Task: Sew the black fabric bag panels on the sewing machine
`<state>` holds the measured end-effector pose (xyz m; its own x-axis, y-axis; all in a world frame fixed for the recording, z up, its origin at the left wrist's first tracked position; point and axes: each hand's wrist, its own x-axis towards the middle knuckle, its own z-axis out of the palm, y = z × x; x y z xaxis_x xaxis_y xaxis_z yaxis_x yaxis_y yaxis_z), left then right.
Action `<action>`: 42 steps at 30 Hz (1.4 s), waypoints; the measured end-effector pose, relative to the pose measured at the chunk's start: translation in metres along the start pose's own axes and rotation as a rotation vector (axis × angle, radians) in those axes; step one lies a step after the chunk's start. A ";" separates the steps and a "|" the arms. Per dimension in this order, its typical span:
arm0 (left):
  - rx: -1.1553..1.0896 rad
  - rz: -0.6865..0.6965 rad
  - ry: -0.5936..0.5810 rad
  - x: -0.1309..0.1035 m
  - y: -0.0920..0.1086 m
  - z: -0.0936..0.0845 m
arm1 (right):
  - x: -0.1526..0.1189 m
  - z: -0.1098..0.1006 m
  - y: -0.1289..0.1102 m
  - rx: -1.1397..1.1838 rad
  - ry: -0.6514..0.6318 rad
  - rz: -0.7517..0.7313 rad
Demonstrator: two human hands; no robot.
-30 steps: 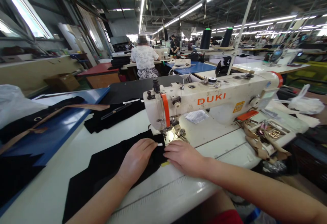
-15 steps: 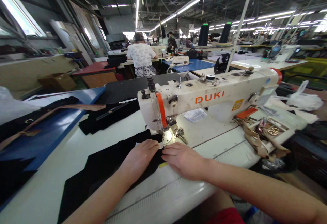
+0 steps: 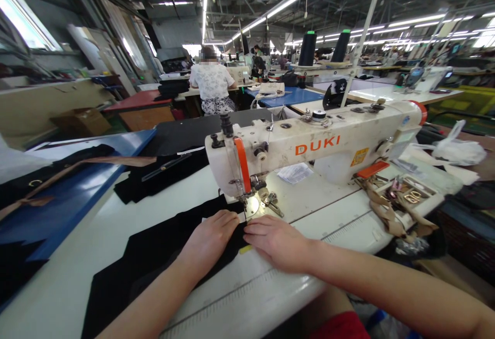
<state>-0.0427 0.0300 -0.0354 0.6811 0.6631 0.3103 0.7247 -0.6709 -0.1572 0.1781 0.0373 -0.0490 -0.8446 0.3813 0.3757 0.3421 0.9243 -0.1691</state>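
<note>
Black fabric (image 3: 154, 246) lies flat on the white sewing table, its right edge at the needle area of the sewing machine (image 3: 278, 148). On top of the fabric, left of the presser foot, my left hand (image 3: 214, 233) has its fingers together, pressing a white strip (image 3: 242, 217) that shows past the fingertips. My right hand (image 3: 276, 241) is closed at the fabric's right edge, just in front of the metal needle plate (image 3: 252, 206). Its fingertips hold the edge. A small yellow piece (image 3: 245, 249) shows between the hands.
Scissors-like dark tool (image 3: 164, 167) rests on more black fabric at the left. A blue table (image 3: 96, 184) bears straps. An accessory tray (image 3: 425, 202) with metal rings stands right. Behind the machine, a person (image 3: 212, 83) sits facing away.
The view has shifted slightly. Both hands stay at nearly the same places on the fabric by the needle, with no clear change in their hold.
</note>
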 end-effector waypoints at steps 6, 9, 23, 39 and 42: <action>0.036 0.022 0.023 0.000 -0.002 0.004 | 0.011 -0.005 0.009 -0.018 0.041 0.118; 0.053 0.045 0.046 -0.001 -0.002 0.007 | 0.020 -0.005 0.016 -0.096 0.027 0.137; -0.090 -0.193 -0.026 -0.007 0.017 0.005 | 0.025 -0.003 0.029 -0.216 -0.010 0.081; -0.166 -0.186 0.003 0.002 0.008 0.014 | 0.028 0.000 0.036 -0.215 -0.022 0.121; -0.159 -0.181 -0.022 0.002 0.007 0.013 | 0.027 0.000 0.036 -0.221 -0.015 0.118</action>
<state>-0.0345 0.0307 -0.0484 0.5453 0.7831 0.2990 0.8107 -0.5834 0.0494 0.1672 0.0807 -0.0451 -0.7987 0.4883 0.3517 0.5194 0.8545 -0.0068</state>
